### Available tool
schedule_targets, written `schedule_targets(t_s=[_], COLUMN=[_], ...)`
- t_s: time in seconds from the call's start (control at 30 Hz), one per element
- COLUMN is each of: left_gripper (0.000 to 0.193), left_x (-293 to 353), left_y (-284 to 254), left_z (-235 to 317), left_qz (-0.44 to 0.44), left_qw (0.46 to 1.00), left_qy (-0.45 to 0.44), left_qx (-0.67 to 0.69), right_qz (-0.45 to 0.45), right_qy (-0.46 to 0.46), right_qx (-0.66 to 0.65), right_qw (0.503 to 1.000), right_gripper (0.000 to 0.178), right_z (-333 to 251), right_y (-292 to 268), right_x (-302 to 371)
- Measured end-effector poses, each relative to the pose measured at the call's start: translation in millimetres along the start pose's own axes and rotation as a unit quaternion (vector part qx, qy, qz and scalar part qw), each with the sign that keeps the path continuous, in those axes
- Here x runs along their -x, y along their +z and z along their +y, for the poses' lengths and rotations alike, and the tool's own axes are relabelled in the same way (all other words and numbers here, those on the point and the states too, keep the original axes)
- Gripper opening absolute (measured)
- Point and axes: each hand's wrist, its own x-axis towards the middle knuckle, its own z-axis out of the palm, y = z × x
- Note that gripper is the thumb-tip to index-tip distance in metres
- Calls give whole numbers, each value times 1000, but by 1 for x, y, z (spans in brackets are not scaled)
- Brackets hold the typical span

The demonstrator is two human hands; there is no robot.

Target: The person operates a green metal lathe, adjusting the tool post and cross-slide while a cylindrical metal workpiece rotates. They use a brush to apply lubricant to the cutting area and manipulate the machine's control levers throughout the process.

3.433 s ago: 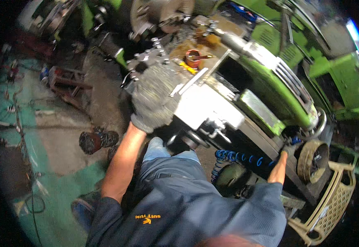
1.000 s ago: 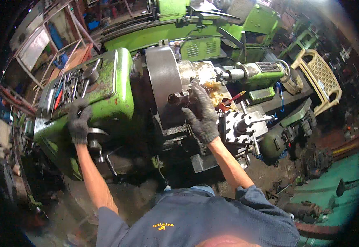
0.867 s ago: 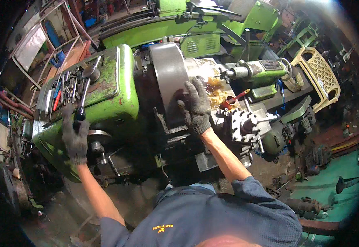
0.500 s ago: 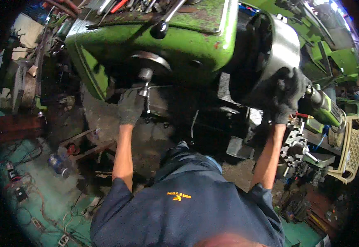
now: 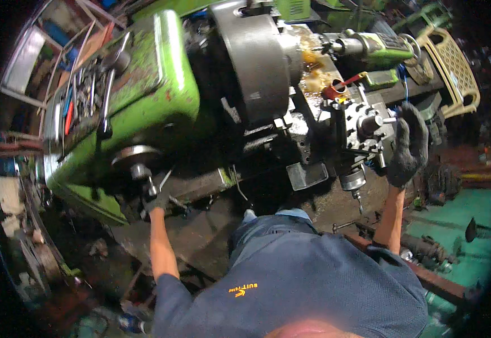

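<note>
left hand (image 5: 154, 201) closed on lever (image 5: 146, 181) under green lathe head (image 5: 138, 101) | right hand (image 5: 407, 145) gloved, fingers curled around handle (image 5: 382, 120) of tool post (image 5: 361, 127), just left of its grip | chuck (image 5: 257, 56) between both hands

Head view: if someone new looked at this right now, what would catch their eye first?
The big green lathe headstock fills the upper left, with loose hand tools lying on its top. Beside it, at top centre, sits the heavy grey round chuck. The gloved left hand is at a lever under the headstock, and the gloved right hand rests at the tool post on the right.
</note>
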Motion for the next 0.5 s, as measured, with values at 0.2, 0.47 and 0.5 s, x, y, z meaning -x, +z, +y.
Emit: schedule_targets(t_s=[0.2,0.47,0.5], left_gripper=[30,10,11], left_x=[158,184,180], left_y=[-82,-283,-309], left_z=[83,307,342], left_qz=[27,225,170], left_qw=[994,827,829], left_qy=[59,458,429], left_qx=[-88,235,316], right_qz=[-42,-271,-310], right_qy=[273,362,342], right_qx=[298,353,362], right_qw=[914,819,810], right_gripper=[48,56,57], right_z=[138,247,246], right_y=[-118,-91,-91], right_x=[62,75,69])
